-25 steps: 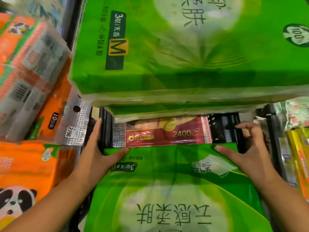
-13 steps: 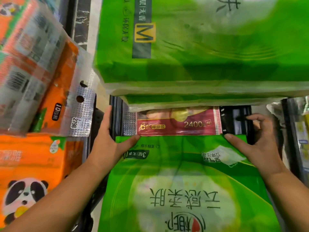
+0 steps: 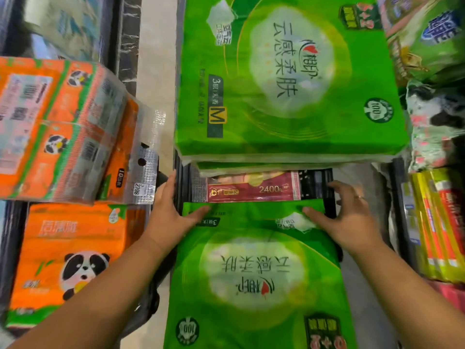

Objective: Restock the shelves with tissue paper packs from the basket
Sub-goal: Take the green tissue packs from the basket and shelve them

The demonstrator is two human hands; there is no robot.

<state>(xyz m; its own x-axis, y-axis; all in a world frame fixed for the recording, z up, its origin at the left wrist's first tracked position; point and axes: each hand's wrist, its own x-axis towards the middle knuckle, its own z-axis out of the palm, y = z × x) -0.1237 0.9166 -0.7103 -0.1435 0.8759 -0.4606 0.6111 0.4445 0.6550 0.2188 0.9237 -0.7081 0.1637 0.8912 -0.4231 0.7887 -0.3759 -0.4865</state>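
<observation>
Head view: left hand (image 3: 171, 215) and right hand (image 3: 344, 220) clasp the near green pack (image 3: 256, 273)'s far edge; red pack (image 3: 251, 190) mostly covered.

One view only, from a wide-angle head-worn camera; it faces forward and steeply down; it sits close above the green plastic-wrapped tissue pack (image 3: 256, 273).
</observation>
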